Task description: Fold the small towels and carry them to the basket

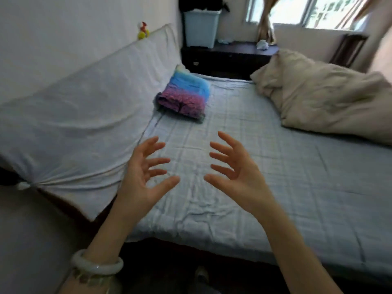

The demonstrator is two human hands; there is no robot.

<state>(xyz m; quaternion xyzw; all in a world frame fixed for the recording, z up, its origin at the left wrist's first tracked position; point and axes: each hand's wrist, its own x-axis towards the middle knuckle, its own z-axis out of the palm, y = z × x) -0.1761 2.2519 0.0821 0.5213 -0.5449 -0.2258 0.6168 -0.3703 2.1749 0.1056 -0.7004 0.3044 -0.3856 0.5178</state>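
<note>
A folded towel (184, 94), striped blue and purple, lies on the bed (244, 183) near its far left corner. My left hand (144, 177) and my right hand (235, 172) hover side by side above the middle of the bed, palms facing each other, fingers spread, holding nothing. Both hands are well short of the towel. A pale blue plastic basket (201, 26) stands on a dark low cabinet (229, 56) beyond the bed's far end.
A white padded headboard (84, 115) slopes along the bed's left side. A crumpled beige duvet (331, 102) covers the bed's far right. A window with a curtain (265, 20) is behind. A small toy (143, 31) sits atop the headboard.
</note>
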